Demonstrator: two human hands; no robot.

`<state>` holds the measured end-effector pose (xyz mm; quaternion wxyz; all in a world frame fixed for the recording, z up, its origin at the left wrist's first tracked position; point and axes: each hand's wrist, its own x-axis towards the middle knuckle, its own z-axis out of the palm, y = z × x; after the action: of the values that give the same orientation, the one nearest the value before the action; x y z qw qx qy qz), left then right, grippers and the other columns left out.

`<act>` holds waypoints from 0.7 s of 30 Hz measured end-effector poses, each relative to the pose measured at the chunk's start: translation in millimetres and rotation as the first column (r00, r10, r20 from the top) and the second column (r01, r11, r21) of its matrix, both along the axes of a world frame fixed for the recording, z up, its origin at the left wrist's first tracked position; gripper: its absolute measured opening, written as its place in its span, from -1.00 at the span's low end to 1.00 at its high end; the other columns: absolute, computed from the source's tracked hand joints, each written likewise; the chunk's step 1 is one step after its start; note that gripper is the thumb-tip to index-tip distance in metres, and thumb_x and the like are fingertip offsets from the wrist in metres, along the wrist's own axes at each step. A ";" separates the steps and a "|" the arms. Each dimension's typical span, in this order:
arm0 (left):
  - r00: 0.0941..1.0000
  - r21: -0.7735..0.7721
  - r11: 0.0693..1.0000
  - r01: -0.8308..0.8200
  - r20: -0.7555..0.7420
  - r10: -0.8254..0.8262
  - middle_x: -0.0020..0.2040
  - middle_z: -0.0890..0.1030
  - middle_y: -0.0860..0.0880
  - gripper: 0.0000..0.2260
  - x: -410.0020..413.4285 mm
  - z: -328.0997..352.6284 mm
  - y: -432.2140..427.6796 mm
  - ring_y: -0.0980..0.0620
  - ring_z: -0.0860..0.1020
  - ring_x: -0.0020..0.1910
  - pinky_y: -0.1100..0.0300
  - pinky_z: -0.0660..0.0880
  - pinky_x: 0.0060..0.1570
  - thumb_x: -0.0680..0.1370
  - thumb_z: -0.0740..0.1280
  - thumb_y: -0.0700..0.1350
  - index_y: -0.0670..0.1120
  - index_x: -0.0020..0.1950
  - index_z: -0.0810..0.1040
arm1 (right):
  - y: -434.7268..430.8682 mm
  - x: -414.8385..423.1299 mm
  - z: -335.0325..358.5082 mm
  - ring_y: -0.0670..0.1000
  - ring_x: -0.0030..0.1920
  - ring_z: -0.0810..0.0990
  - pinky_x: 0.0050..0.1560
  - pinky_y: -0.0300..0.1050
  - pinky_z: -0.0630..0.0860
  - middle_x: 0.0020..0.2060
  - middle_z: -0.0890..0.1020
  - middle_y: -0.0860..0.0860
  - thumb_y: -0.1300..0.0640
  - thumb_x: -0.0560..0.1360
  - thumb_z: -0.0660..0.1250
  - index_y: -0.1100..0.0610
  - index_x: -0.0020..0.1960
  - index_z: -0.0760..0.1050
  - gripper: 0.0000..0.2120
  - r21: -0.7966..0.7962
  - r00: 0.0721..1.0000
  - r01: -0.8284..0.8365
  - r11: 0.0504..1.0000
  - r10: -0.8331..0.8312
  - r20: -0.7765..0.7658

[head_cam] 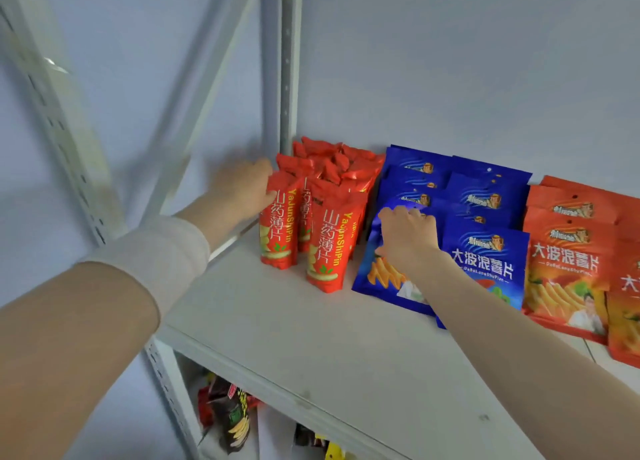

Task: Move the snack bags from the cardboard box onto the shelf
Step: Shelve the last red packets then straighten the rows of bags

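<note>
- Where the head view looks down, a flat, matte white shelf board carries all the snack bags, and a slotted grey metal upright rises at its back corner.
- Glossy red foil pouches, tall, narrow and crimped on top, stand upright in a tight cluster at the back left. Two front ones show clearly; those behind are too crowded to count.
- Flat blue plastic bags lean back in two overlapping rows just beside them.
- Flat orange-red bags overlap at the right, at least three in one row.
- The left hand, blurred, holds the leftmost red pouch near its top, thumb on the front.
- The right hand curls its fingers over the top edge of the tilted front blue bag, gripping it.
- Dark snack bags lie on the level below.
</note>
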<state>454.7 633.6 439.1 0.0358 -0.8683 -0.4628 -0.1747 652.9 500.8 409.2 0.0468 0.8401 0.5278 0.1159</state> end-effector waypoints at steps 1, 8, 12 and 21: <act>0.996 -0.089 0.996 -0.013 0.086 0.020 0.23 0.52 -0.17 -0.63 -5.2 -9.9 7.2 -0.18 0.48 0.20 0.05 0.40 0.08 0.55 0.27 -0.04 -0.15 0.31 0.37 | 2.3 -3.0 -6.5 0.19 0.30 0.38 0.24 0.10 0.34 0.25 0.42 0.13 0.00 0.45 0.38 0.15 0.32 0.26 -0.46 -0.010 0.996 0.011 1.000 -0.012 -0.088; 0.746 -0.423 0.891 0.165 0.644 0.167 0.52 0.09 -0.16 -0.09 0.3 -72.8 55.4 -0.09 0.14 0.49 -0.02 0.15 0.44 0.41 0.48 -0.03 -0.17 0.53 -0.06 | 29.3 -28.0 -66.5 0.16 0.40 0.25 0.37 0.07 0.25 0.38 0.27 0.16 -0.16 0.27 0.51 0.17 0.49 0.01 0.03 0.212 0.704 0.215 0.953 -0.001 -0.711; 0.608 -0.453 0.833 0.317 0.771 0.188 0.52 0.09 -0.15 -0.03 18.3 -101.9 71.2 -0.03 0.18 0.46 0.03 0.20 0.41 0.38 0.51 -0.11 -0.11 0.53 -0.14 | 47.8 -35.3 -102.4 0.14 0.39 0.25 0.34 0.08 0.27 0.35 0.31 0.15 -0.04 0.23 0.57 0.16 0.49 0.03 0.03 0.408 0.612 0.381 0.829 0.105 -0.784; 0.567 -0.397 0.794 0.461 0.820 0.080 0.24 0.34 0.05 -0.21 22.3 -133.1 90.5 0.13 0.42 0.15 0.23 0.40 0.10 0.39 0.49 -0.19 -0.12 0.46 0.07 | 61.2 -17.9 -131.3 -0.04 0.03 0.47 -0.01 -0.25 0.37 0.10 0.54 0.08 0.16 0.32 0.53 0.22 0.27 0.37 -0.41 0.588 0.543 0.412 0.696 0.330 -0.772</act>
<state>477.0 724.1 306.1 -0.4593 -0.7080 -0.3548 -0.4023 635.0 561.9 277.9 -0.5387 0.7489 0.3711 -0.1058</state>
